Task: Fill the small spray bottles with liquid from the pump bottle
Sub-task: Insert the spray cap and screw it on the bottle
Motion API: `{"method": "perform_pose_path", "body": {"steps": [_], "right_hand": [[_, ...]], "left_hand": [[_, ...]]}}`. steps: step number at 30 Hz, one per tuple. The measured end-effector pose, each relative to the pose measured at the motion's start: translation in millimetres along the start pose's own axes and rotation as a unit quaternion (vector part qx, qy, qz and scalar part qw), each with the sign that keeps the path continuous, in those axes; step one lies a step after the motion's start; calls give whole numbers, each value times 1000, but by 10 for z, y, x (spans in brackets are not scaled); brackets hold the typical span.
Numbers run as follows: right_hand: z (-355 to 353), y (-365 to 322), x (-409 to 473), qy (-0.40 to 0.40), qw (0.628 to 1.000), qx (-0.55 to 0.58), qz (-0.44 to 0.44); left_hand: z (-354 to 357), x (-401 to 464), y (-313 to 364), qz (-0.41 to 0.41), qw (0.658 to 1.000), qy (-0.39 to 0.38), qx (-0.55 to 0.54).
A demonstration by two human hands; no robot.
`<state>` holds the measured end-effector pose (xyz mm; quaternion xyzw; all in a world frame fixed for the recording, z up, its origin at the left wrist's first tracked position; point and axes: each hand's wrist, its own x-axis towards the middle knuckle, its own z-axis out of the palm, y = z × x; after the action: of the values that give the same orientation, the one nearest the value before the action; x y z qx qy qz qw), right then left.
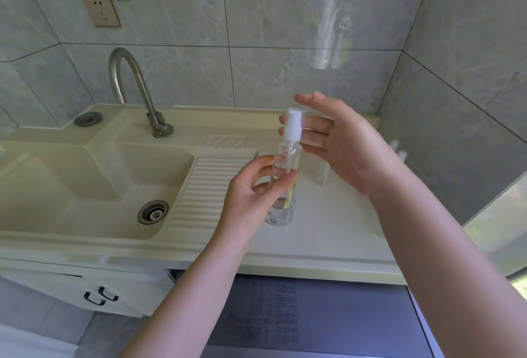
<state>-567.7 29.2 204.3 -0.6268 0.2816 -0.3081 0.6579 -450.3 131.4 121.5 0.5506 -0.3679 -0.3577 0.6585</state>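
A clear plastic bottle with a white spray top stands upright on the white counter, liquid visible in its lower part. My left hand grips its body between thumb and fingers. My right hand hovers just right of the white top with fingers straight and spread, holding nothing. Another small clear bottle stands behind on the counter, mostly hidden by my right hand. More bottle tops show blurred near the right wall.
A cream sink with a ribbed drainboard lies to the left, with a steel tap behind it. Tiled walls close in the back and right. A cabinet with black handles sits below left.
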Motion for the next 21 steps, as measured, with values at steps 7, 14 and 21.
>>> {"method": "perform_pose_path", "body": {"steps": [7,14,21], "right_hand": [[-116,43,-138,40,999,9,-27],[-41,217,-135,56,995,-55,-56],[89,274,-124,96,977,-164,-100]], "left_hand": [[-10,20,-20,-7,1000,24,-1],[13,-7,-63,-20,1000,6,17],[48,-32,-91,-17,999,4,41]]}}
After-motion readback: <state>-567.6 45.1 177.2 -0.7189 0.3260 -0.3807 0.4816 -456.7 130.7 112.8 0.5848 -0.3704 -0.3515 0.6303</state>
